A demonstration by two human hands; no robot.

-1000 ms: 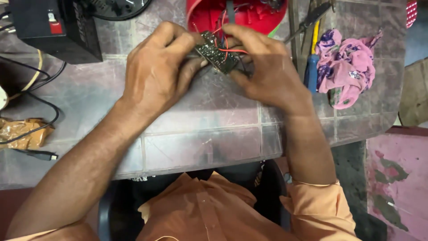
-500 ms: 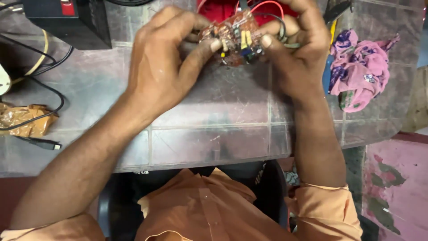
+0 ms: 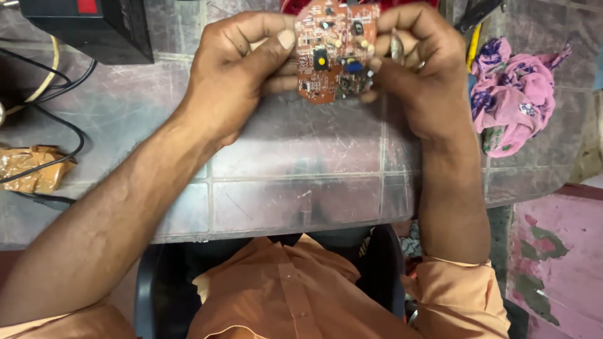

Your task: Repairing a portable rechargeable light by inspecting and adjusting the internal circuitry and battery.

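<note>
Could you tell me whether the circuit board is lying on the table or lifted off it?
Lifted off: the circuit board is held above the table between left hand and right hand, component side facing the camera.

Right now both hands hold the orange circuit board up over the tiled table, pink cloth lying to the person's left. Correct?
Not quite. The head view shows the pink floral cloth lying to the person's right, beside the right hand, not the left. The rest stands: left hand and right hand both hold the orange circuit board up over the tiled table.

A pink floral cloth (image 3: 512, 100), a black box (image 3: 94, 28) and crumpled brown wrapping (image 3: 31, 168) lie on the table (image 3: 295, 163).
</note>
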